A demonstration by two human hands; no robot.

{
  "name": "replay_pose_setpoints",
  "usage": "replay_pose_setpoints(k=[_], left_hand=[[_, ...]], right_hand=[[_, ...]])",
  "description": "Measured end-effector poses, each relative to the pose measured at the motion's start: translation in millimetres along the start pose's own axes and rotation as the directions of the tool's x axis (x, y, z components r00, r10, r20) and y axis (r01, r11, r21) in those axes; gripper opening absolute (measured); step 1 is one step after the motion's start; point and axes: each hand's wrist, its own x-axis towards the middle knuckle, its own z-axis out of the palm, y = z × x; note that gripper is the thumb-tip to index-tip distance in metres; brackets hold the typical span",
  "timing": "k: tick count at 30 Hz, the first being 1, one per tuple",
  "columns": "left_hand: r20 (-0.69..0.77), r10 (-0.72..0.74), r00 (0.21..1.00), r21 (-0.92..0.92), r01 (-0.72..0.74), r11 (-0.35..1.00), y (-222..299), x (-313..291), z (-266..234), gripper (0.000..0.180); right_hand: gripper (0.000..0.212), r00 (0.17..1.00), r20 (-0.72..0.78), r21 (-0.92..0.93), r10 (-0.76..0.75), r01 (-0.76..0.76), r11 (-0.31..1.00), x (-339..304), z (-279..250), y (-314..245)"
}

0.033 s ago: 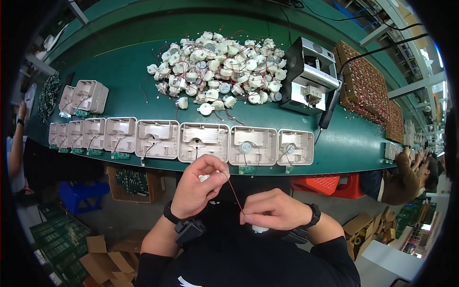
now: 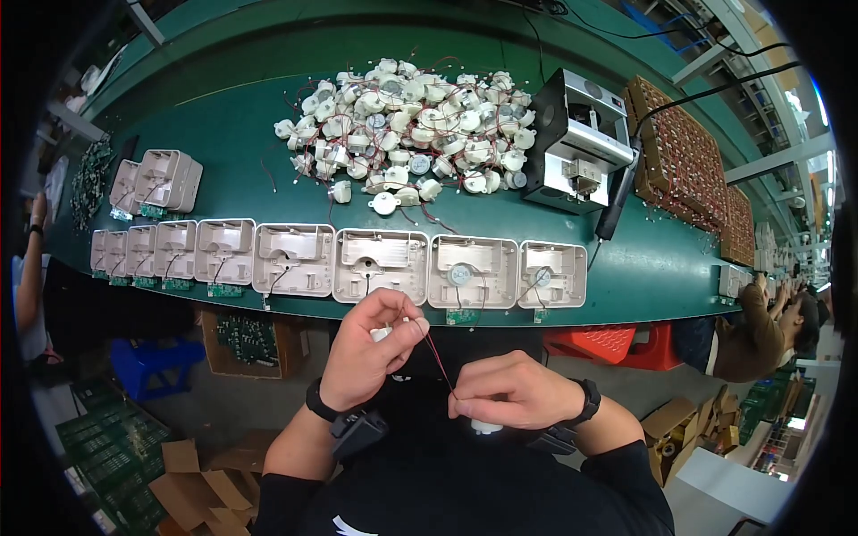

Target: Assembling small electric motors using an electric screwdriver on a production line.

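Thin red and dark wires (image 2: 436, 354) run taut between my two hands, in front of the bench edge. My left hand (image 2: 371, 344) pinches their upper end between thumb and fingertips; a small white piece (image 2: 382, 333) shows inside its curled fingers. Lower and to the right, my right hand (image 2: 514, 393) is closed on the other end of the wires. A white round wired part (image 2: 486, 427) shows just under its fingers, mostly hidden. Beyond my hands stands a row of open off-white plastic housings (image 2: 382, 234), some with green circuit boards (image 2: 462, 316) at their front edge.
A large pile of white round wired parts (image 2: 402, 125) lies on the green bench (image 2: 232, 116). Right of it stand a black-and-silver machine (image 2: 581, 143) and brown trays (image 2: 684, 152) of small parts. Two more housings (image 2: 170, 179) sit at left. Co-workers are at both sides.
The wires between my hands now show as separate strands rather than one line. My hands have hardly moved.
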Motion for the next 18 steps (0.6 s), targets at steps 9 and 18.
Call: replay_pose_setpoints(k=[9,18], left_hand=[[-0.060,0.181,0.982,0.045,-0.178,0.983,4.1,-25.5,-41.7,0.015],[0.161,0.025,0.987,-0.270,0.020,0.963,-7.5,-40.6,-37.8,0.027]], right_hand=[[0.013,0.998,-0.030,-0.093,-0.046,0.043,0.995,14.9,-1.7,-10.7],[0.007,0.794,-0.600,0.081,0.103,-0.068,0.994,58.9,28.6,-4.6]])
